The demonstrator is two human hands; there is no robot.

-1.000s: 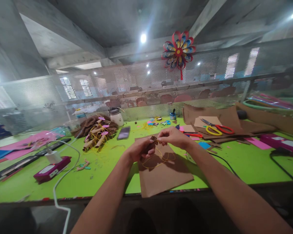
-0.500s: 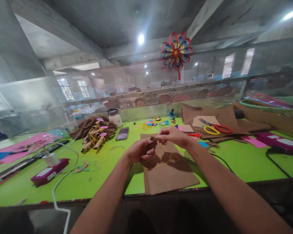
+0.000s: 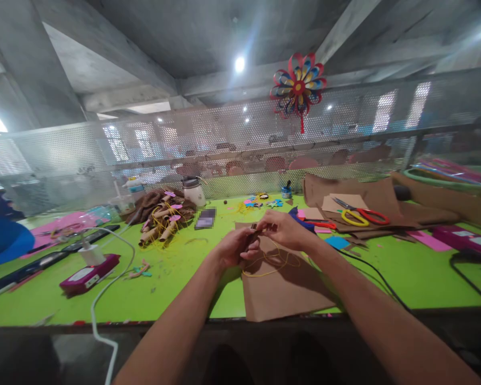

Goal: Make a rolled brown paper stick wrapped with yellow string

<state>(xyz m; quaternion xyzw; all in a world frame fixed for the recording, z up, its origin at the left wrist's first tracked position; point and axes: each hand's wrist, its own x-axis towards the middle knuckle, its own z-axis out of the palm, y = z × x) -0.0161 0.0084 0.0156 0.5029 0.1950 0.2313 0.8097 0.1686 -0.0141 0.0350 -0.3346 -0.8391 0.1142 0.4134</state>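
Note:
My left hand [image 3: 233,248] is closed around a small dark brown folded piece [image 3: 254,230], probably paper or card, mostly hidden by the fingers. My right hand [image 3: 285,230] meets it from the right, its thumb and fingertips pinched at the top of the piece. What lies between those right fingertips is too small to make out. Loose yellow string [image 3: 260,274] hangs below the hands and loops over a brown paper sheet [image 3: 276,302], which lies on the green table [image 3: 176,297] beneath them.
Left are a pile of brown rolls with yellow string [image 3: 167,231], a phone [image 3: 206,218] and a purple power strip [image 3: 90,274] with a white cable. Right are yellow-and-red-handled scissors [image 3: 361,215], brown sheets [image 3: 419,211] and a black cable [image 3: 379,272]. A mesh partition [image 3: 224,144] stands behind.
My right fingertips have come closer to the brown piece and now press against its top. The view has turned slightly left, so everything sits further right.

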